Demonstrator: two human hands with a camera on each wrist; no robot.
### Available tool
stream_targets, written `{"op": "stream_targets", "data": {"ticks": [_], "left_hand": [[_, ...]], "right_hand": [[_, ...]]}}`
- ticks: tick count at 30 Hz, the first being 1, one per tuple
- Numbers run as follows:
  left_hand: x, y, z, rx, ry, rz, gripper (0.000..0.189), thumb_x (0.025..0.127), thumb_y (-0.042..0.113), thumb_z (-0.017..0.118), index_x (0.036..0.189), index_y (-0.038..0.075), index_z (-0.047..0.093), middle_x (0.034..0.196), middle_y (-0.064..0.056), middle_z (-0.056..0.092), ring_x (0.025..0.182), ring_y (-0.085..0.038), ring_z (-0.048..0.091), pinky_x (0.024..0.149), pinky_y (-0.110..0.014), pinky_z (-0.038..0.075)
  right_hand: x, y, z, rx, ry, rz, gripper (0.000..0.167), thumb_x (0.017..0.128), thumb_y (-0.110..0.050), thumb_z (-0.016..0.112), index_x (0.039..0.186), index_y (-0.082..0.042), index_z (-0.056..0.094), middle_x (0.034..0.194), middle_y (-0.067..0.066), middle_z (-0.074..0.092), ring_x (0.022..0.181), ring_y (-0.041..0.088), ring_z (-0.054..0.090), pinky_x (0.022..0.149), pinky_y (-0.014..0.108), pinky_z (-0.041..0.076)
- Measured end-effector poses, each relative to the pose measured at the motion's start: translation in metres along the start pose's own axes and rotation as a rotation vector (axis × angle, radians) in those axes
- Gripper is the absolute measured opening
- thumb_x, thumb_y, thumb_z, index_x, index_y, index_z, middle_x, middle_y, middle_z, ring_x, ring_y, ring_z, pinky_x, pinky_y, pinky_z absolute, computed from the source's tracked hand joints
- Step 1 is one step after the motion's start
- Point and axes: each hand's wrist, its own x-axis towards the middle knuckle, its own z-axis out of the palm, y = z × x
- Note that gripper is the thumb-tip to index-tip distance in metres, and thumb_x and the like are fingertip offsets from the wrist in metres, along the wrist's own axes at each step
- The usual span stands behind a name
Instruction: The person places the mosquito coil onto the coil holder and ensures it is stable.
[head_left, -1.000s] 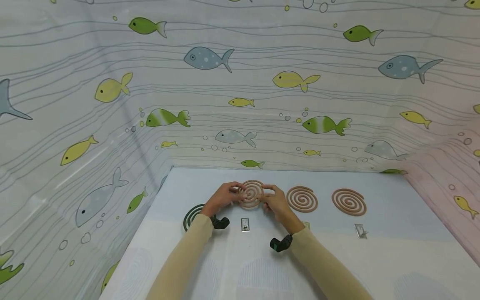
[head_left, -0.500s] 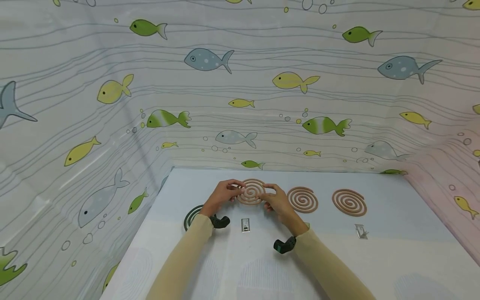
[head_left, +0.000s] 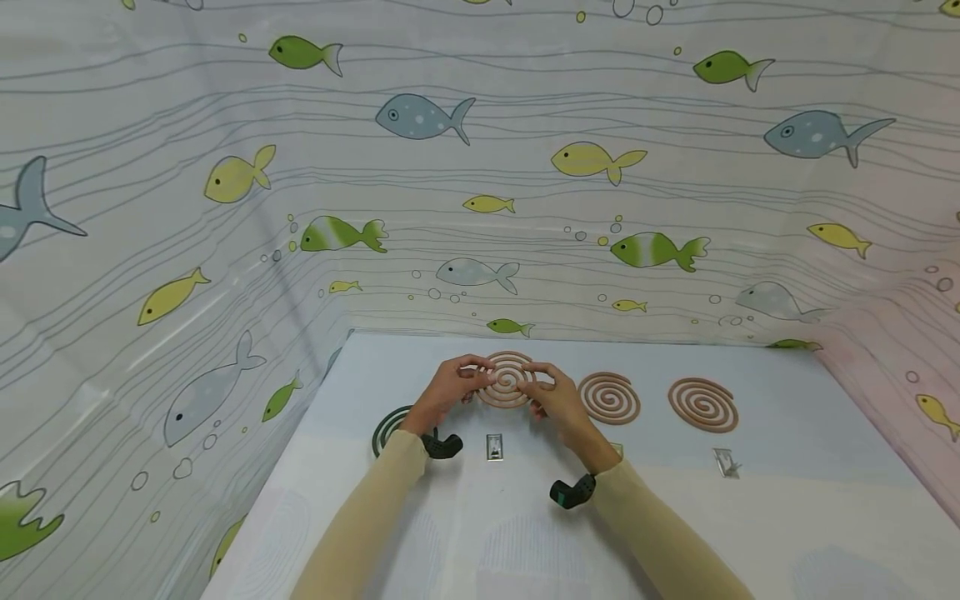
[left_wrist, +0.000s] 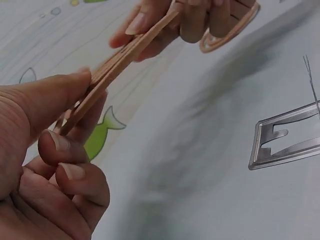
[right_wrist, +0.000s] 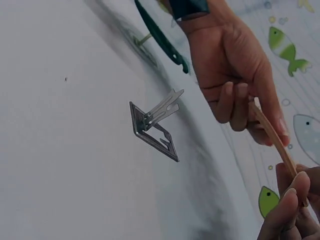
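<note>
Here, both hands (head_left: 450, 388) (head_left: 562, 404) pinch a brown spiral coil (head_left: 506, 382) from opposite sides, near a metal stand (head_left: 494, 455).

Brown coil (head_left: 506, 381) rose slightly, widening its gap from metal stand (head_left: 494, 447) | left hand (head_left: 452, 387), right hand (head_left: 561, 406) followed | right wrist edged outward

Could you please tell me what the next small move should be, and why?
Probably lower the held coil toward the nearby stand: the left hand and right hand pinch it from opposite sides in the air, and the stand's raised prong carries nothing.
</note>
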Motion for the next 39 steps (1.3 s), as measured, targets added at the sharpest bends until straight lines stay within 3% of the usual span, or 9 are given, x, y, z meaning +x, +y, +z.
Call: {"op": "stream_targets", "data": {"ticks": [8,22,29,35,39], "left_hand": [[-0.004,0.002,0.002,0.014,-0.002,0.024,0.031,0.093,0.03,0.08,0.12,0.017,0.072,0.081,0.0,0.066,0.061,-0.012,0.043,0.057,-0.028,0.038],[-0.019,0.012,0.001,0.086,-0.034,0.059,0.027,0.094,0.028,0.078,0.118,0.016,0.073,0.085,-0.006,0.067,0.058,-0.014,0.042,0.06,-0.038,0.038],[-0.024,0.013,-0.001,0.092,-0.036,0.058,0.029,0.093,0.028,0.079,0.118,0.016,0.072,0.084,-0.004,0.065,0.06,-0.014,0.043,0.059,-0.033,0.039],[-0.032,0.014,-0.003,0.1,-0.051,0.08,0.031,0.094,0.031,0.079,0.119,0.016,0.071,0.091,-0.007,0.07,0.06,-0.014,0.044,0.06,-0.037,0.039],[-0.038,0.015,-0.005,0.102,-0.045,0.062,0.031,0.093,0.031,0.08,0.119,0.016,0.072,0.089,-0.007,0.069,0.059,-0.015,0.043,0.06,-0.038,0.038]], "right_hand": [[-0.002,-0.001,0.0,-0.005,-0.014,-0.019,0.037,0.096,-0.02,0.076,0.13,-0.013,0.067,0.086,0.005,0.073,0.059,0.015,0.055,0.055,0.028,0.048],[-0.007,0.0,-0.001,-0.01,-0.04,-0.034,0.039,0.095,-0.022,0.078,0.13,-0.011,0.066,0.085,0.003,0.071,0.06,0.015,0.054,0.056,0.028,0.047],[-0.033,-0.032,0.004,-0.021,-0.088,-0.027,0.038,0.098,-0.012,0.072,0.133,-0.002,0.062,0.087,0.007,0.07,0.064,0.017,0.053,0.058,0.029,0.047],[-0.028,-0.023,0.005,-0.022,-0.093,-0.027,0.037,0.098,-0.012,0.072,0.133,-0.003,0.062,0.089,0.01,0.071,0.063,0.018,0.052,0.057,0.028,0.047],[-0.021,-0.01,0.006,-0.006,-0.086,-0.038,0.038,0.098,-0.015,0.074,0.133,-0.005,0.064,0.09,0.009,0.073,0.063,0.017,0.051,0.055,0.028,0.046]]}}
